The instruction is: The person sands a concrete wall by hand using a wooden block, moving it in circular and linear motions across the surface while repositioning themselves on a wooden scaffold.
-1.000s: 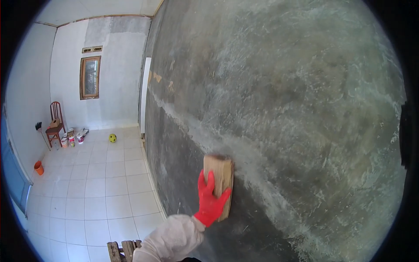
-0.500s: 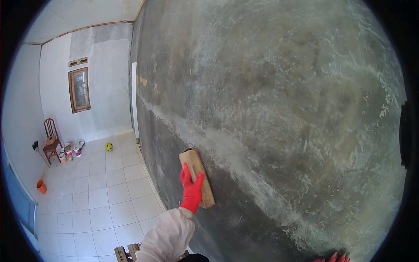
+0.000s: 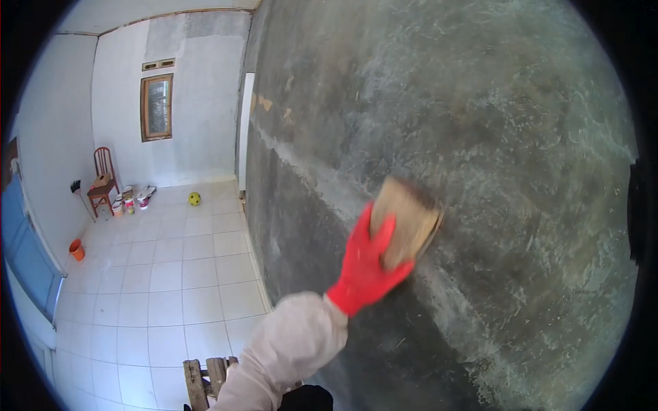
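Note:
In the head view my left hand [image 3: 370, 270], in a red glove, reaches up to the grey plastered wall [image 3: 521, 171]. Its fingers and thumb are closed around a flat wooden block [image 3: 404, 222], which is tilted and a little blurred. The block overlaps a paler band that runs slanting down the wall. A dark edge shows along the block's upper side. The pale sleeve [image 3: 295, 339] rises from the bottom of the view behind the glove. My right hand is out of view.
Rough wooden pieces [image 3: 205, 377] stand just left of my sleeve. Across the tiled floor [image 3: 157, 288] are an orange bucket [image 3: 77, 250], a yellow ball [image 3: 195, 198], a chair [image 3: 103, 181], a broom [image 3: 81, 195] and several paint tubs [image 3: 130, 204]. A blue door [image 3: 31, 240] is at the left.
My left hand has moved up and right along the wall with the block, which tilts differently. The red-gloved fingertips at the bottom right have left the view. The room has shifted rightward in view.

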Motion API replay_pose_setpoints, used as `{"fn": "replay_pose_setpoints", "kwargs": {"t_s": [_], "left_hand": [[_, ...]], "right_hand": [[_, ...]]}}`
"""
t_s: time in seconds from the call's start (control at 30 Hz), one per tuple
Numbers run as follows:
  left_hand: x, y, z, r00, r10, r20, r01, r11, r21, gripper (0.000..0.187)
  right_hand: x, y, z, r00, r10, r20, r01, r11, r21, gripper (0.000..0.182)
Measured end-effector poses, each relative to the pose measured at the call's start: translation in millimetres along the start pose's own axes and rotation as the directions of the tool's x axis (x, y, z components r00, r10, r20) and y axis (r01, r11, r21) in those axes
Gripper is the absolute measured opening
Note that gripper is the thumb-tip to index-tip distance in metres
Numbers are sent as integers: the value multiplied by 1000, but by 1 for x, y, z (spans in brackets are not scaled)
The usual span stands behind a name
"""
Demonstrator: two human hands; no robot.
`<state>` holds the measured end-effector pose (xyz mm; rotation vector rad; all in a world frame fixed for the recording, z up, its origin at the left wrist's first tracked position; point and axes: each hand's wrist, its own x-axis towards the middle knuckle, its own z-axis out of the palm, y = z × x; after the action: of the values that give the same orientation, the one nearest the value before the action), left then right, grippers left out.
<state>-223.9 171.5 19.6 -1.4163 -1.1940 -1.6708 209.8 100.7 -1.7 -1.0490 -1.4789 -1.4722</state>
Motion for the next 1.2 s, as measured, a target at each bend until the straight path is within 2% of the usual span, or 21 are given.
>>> {"fn": "replay_pose_setpoints", "kwargs": {"t_s": [0.07,0.17,0.2,0.33,0.37,0.43,0.53,0.6,0.67,0.73,0.77,0.8,0.83,0.9,1.0,1.1,1.2], "left_hand": [[-95,-1,6,983,-177,46,178,984,-9,94],[-95,16,7,970,-238,-43,240,968,69,88],[-85,16,14,972,-232,-47,234,971,50,88],[60,62,14,999,7,-36,-8,1000,-11,90],[79,71,16,999,9,-38,-10,999,-31,90],[97,86,20,994,38,-104,-26,993,113,85],[38,87,16,999,-26,-38,28,997,69,86],[-49,93,18,992,-113,63,109,992,59,98],[-138,103,18,984,-134,115,134,991,7,102],[-160,120,19,975,-175,138,171,984,44,101],[-161,127,24,967,-214,141,203,975,90,100],[-142,133,28,981,-157,116,152,987,52,99],[-105,137,30,992,-98,85,96,995,22,98],[-16,154,30,998,26,57,-24,999,-45,90],[84,196,37,999,-6,-38,4,999,-49,75],[85,213,35,996,50,-68,-51,998,-25,79],[-12,207,34,995,91,34,-86,987,-137,80]], "right_hand": [[0,0,-2,1000,2,-6,-2,1000,-5,34],[0,2,-3,1000,18,-18,-18,1000,26,34],[0,3,-3,999,20,-25,-20,1000,7,34],[-1,5,-3,999,36,-25,-36,999,7,35],[-2,7,-3,999,30,-22,-29,999,33,35],[-3,8,-2,999,32,-19,-30,997,77,35],[-5,10,-1,999,30,-14,-28,996,88,35],[-6,11,-2,999,41,7,-41,995,91,34],[-7,12,-2,999,41,-19,-38,990,138,33],[-21,14,2,999,51,-5,-50,988,148,32],[-39,18,11,998,56,15,-57,982,180,43],[-47,24,14,998,58,33,-64,975,214,61],[-26,18,-6,997,74,-11,-68,954,293,33],[-31,12,-19,996,92,11,-90,934,344,33],[-28,3,-38,994,81,71,-102,914,392,35],[-20,2,-48,995,87,57,-103,903,418,36],[-17,3,-56,989,146,29,-145,902,407,37]]}}
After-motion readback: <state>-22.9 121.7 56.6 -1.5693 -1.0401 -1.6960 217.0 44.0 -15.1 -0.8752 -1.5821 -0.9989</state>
